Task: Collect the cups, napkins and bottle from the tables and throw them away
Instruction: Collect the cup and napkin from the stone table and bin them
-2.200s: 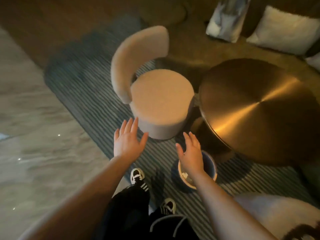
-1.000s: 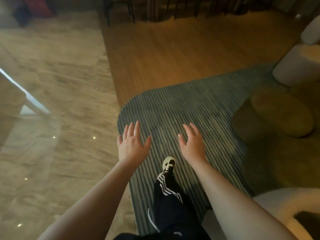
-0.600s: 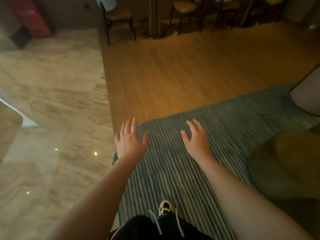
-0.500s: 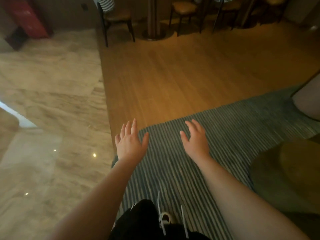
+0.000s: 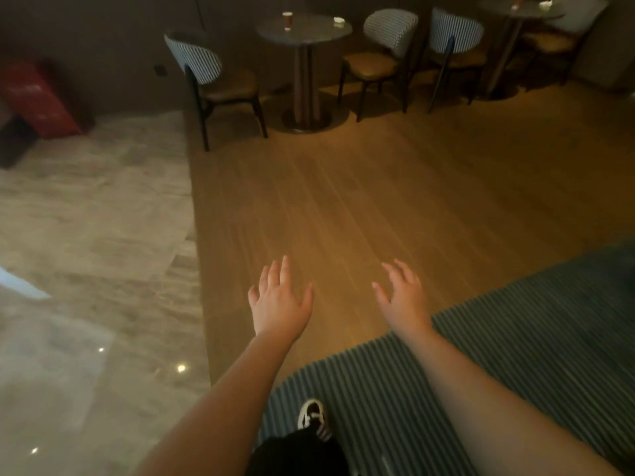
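Left hand [image 5: 279, 302] and right hand [image 5: 402, 297] held out empty, fingers spread and relaxed. Beyond them, across wooden floor [image 5: 360, 201], round table [image 5: 309, 31] bearing red cup [image 5: 287, 20] and small white item [image 5: 338, 21], indistinct; further table [image 5: 515, 10] cut off.

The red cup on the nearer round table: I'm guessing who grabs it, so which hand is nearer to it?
Left, narrowly. The left hand sits almost straight below the red cup; the right hand is off to the cup's right. Both are open, empty, far short.
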